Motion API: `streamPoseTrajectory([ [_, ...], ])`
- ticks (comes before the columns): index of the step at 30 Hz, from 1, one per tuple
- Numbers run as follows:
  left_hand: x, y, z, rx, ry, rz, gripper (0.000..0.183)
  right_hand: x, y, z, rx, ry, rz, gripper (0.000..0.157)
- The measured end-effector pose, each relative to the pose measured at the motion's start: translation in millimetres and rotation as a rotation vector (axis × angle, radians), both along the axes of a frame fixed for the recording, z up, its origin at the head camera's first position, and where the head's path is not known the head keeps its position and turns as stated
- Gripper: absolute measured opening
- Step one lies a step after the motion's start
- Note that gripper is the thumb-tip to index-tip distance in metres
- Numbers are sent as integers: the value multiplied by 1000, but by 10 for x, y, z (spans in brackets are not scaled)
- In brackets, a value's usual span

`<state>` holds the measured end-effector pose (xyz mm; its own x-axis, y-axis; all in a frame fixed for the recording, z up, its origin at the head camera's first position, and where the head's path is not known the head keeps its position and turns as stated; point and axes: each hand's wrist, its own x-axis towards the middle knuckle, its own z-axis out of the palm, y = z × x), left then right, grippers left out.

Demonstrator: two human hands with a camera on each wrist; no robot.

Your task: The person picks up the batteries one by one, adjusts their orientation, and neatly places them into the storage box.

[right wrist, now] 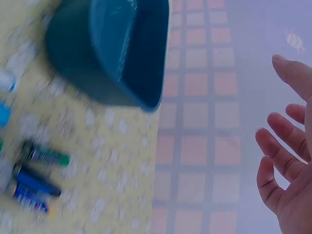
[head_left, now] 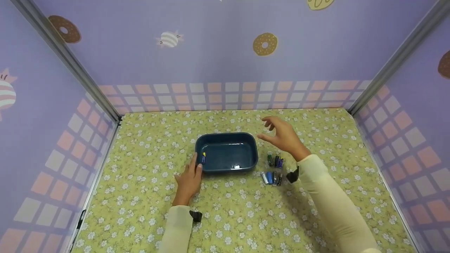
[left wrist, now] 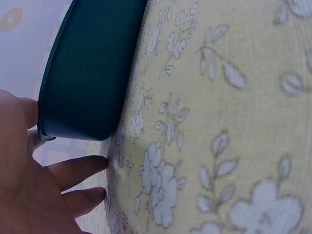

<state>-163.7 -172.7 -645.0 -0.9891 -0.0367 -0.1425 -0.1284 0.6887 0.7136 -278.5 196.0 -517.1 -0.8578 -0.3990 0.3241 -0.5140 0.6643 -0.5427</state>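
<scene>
A dark teal plastic basin [head_left: 226, 170] sits on the floral cloth. One small blue battery with a yellow end [head_left: 204, 158] lies inside, by its left wall. My left hand [head_left: 188, 181] touches the basin's left front corner with thumb and index finger at the rim, while other fingers reach down to the cloth. Raised beyond the basin's right end, my right hand [head_left: 281, 135] has loosely bent, spread fingers and nothing between them. Below it lie batteries in two groups: dark and green ones [head_left: 276, 161] behind, and silver, blue and black ones [head_left: 270, 178] in front.
Yellow floral cloth [head_left: 140, 196] covers the table. Purple walls with a pink and white checked band [head_left: 232, 96] rise at the back and both sides, with grey metal posts [head_left: 105, 100] at the back corners. A black wrist device [head_left: 292, 175] hangs by the right sleeve.
</scene>
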Motion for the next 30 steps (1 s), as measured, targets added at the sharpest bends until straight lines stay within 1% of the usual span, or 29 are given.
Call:
streamPoseTrajectory([
  [6, 0, 5, 5, -15, -12, 9, 61, 98, 324, -169, 13, 17, -64, 55],
  [11, 3, 3, 8, -11, -1, 2, 63, 165, 536, -321, 13, -10, -108, 56],
  [16, 4, 6, 17, 11, 7, -9, 64, 226, 681, -463, 0, -57, -140, 57],
  [20, 6, 2, 21, 15, 1, -11, 64, 274, 750, -584, -14, -113, -160, 58],
  [26, 8, 0, 17, 13, -6, -10, 64, 328, 833, -797, -27, -198, -166, 59],
  [30, 6, 1, 15, 13, -6, -12, 65, 337, 872, -928, -31, -232, -172, 57],
])
